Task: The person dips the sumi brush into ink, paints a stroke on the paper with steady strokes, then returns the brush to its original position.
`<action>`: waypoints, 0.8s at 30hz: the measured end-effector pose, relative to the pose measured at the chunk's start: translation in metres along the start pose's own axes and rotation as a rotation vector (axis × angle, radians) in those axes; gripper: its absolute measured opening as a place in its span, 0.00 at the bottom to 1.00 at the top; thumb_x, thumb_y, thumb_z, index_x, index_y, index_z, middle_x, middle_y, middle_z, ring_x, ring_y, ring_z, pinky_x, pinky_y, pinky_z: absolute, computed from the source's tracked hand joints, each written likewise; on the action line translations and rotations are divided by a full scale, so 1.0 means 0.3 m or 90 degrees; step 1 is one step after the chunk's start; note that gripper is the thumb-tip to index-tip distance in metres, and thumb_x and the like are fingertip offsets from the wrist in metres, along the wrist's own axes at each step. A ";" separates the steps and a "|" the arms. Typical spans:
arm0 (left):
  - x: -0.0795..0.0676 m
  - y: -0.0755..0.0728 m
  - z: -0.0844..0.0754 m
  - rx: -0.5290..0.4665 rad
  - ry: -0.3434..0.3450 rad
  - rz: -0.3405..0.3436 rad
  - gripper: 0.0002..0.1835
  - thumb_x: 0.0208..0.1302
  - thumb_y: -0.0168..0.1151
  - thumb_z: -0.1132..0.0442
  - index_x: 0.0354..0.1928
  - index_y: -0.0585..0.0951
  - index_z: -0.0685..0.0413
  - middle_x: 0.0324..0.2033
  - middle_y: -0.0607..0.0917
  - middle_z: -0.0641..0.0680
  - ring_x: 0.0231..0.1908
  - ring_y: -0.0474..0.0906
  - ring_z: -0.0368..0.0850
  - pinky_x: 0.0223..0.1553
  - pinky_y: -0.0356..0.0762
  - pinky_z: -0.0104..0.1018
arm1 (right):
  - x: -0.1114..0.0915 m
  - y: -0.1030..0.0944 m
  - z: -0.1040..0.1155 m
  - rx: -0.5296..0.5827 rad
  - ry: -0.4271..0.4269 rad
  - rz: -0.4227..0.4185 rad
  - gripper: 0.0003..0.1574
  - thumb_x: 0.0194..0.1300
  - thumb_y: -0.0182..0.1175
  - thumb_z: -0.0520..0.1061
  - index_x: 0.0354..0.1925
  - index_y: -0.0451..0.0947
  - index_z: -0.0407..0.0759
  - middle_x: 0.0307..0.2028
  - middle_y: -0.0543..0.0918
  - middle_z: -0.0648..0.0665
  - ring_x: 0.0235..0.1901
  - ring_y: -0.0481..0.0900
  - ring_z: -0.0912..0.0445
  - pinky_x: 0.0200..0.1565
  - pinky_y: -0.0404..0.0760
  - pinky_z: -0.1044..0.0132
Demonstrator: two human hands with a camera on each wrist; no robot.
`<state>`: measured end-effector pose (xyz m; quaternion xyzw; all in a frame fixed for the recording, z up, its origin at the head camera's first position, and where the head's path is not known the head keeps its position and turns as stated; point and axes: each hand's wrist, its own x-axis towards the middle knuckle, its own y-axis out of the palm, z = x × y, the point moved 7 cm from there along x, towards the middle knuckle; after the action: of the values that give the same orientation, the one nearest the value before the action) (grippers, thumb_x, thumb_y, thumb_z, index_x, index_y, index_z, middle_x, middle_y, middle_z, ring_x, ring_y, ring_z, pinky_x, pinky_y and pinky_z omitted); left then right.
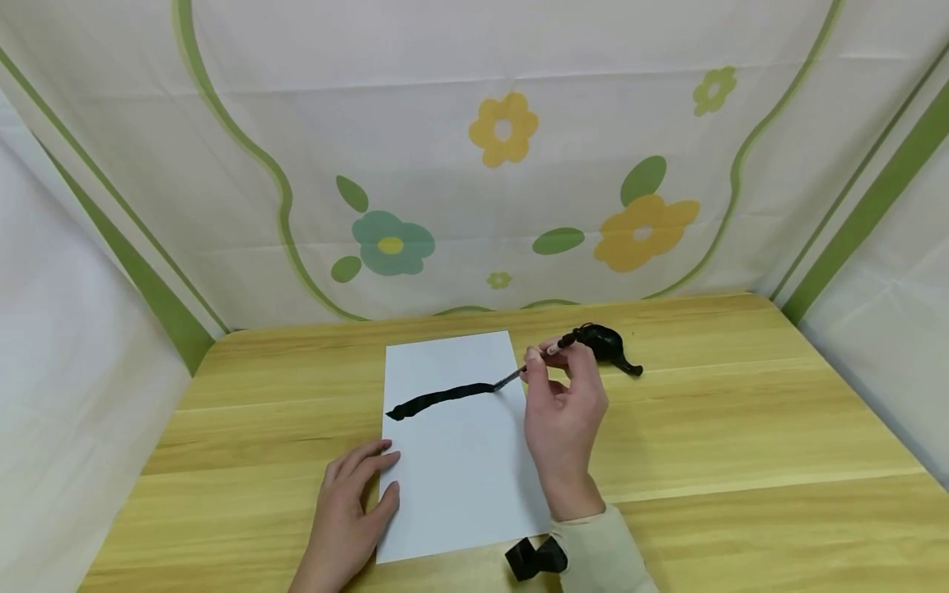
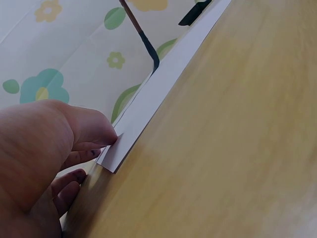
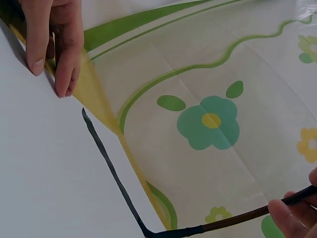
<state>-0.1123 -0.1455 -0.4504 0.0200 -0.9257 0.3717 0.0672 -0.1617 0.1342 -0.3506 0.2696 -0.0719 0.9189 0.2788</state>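
Note:
A white sheet of paper (image 1: 460, 478) lies on the wooden table, with a thick black stroke (image 1: 441, 397) running across its upper part. My right hand (image 1: 567, 420) pinches a thin brush (image 3: 237, 219) between thumb and fingers. The brush's dark tip (image 2: 152, 57) touches the paper at the right end of the stroke, its bristles bent. On the paper's left edge rests my left hand (image 1: 347, 511), fingers spread and loosely bent, the thumb (image 2: 99, 128) on the sheet. Dark smudges mark some left fingertips.
A glossy black rounded object (image 1: 604, 344) with a curved tail sits on the table (image 1: 741, 412) right of the paper, partly behind the brush. A small black blocky device (image 1: 523, 560) is beside the right sleeve (image 1: 604, 548). Flower-printed cloth (image 1: 445, 165) stands behind the table.

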 end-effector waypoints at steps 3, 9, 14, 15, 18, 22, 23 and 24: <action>0.000 0.000 -0.001 -0.002 0.004 -0.004 0.19 0.67 0.72 0.69 0.58 0.89 0.48 0.68 0.83 0.51 0.69 0.68 0.54 0.68 0.65 0.60 | 0.008 -0.008 -0.010 0.010 0.020 -0.004 0.06 0.73 0.66 0.34 0.44 0.79 0.31 0.40 0.84 0.39 0.40 0.87 0.59 0.36 0.91 0.66; -0.002 -0.001 -0.002 0.001 0.012 -0.011 0.19 0.66 0.73 0.69 0.58 0.89 0.48 0.68 0.84 0.51 0.68 0.68 0.54 0.67 0.65 0.60 | 0.025 -0.030 -0.033 0.047 0.090 -0.018 0.06 0.73 0.65 0.32 0.45 0.77 0.30 0.38 0.84 0.42 0.39 0.89 0.53 0.39 0.92 0.61; -0.002 0.000 -0.001 0.006 0.010 -0.008 0.19 0.66 0.73 0.69 0.58 0.89 0.48 0.68 0.83 0.51 0.69 0.68 0.54 0.68 0.66 0.60 | 0.029 -0.047 -0.041 0.053 0.117 -0.025 0.07 0.74 0.64 0.32 0.47 0.77 0.30 0.38 0.83 0.45 0.42 0.90 0.49 0.40 0.92 0.62; -0.002 0.001 -0.001 0.006 0.008 -0.006 0.19 0.66 0.73 0.69 0.58 0.89 0.48 0.68 0.83 0.51 0.69 0.68 0.54 0.68 0.66 0.60 | 0.030 -0.050 -0.042 0.056 0.119 -0.027 0.07 0.74 0.64 0.32 0.47 0.77 0.30 0.38 0.82 0.45 0.42 0.90 0.49 0.40 0.92 0.62; -0.002 0.003 0.002 0.006 -0.001 -0.001 0.19 0.66 0.73 0.69 0.58 0.89 0.48 0.68 0.83 0.51 0.69 0.68 0.54 0.68 0.65 0.60 | 0.038 -0.057 -0.045 0.064 0.119 -0.031 0.07 0.74 0.64 0.32 0.47 0.77 0.29 0.38 0.82 0.47 0.42 0.90 0.48 0.41 0.92 0.61; 0.000 0.005 0.002 0.007 -0.003 0.000 0.19 0.67 0.73 0.69 0.58 0.89 0.48 0.69 0.83 0.51 0.70 0.68 0.54 0.68 0.65 0.60 | 0.048 -0.067 -0.050 0.073 0.115 -0.044 0.07 0.74 0.64 0.31 0.47 0.76 0.29 0.37 0.82 0.47 0.42 0.89 0.45 0.41 0.93 0.58; 0.000 0.005 0.001 0.006 -0.002 -0.001 0.19 0.67 0.73 0.69 0.58 0.89 0.48 0.69 0.83 0.51 0.69 0.68 0.54 0.68 0.65 0.60 | 0.050 -0.070 -0.050 0.074 0.114 -0.047 0.07 0.73 0.64 0.31 0.46 0.76 0.28 0.37 0.82 0.47 0.42 0.89 0.45 0.41 0.93 0.58; 0.000 0.004 0.001 0.007 -0.001 -0.002 0.19 0.67 0.73 0.69 0.58 0.89 0.48 0.68 0.83 0.51 0.69 0.68 0.54 0.68 0.66 0.60 | 0.051 -0.072 -0.050 0.074 0.112 -0.049 0.07 0.73 0.64 0.31 0.46 0.76 0.28 0.37 0.81 0.47 0.42 0.89 0.46 0.41 0.93 0.58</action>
<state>-0.1125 -0.1447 -0.4514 0.0218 -0.9237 0.3767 0.0669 -0.1673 0.1637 -0.3554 0.2059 0.0168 0.9303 0.3030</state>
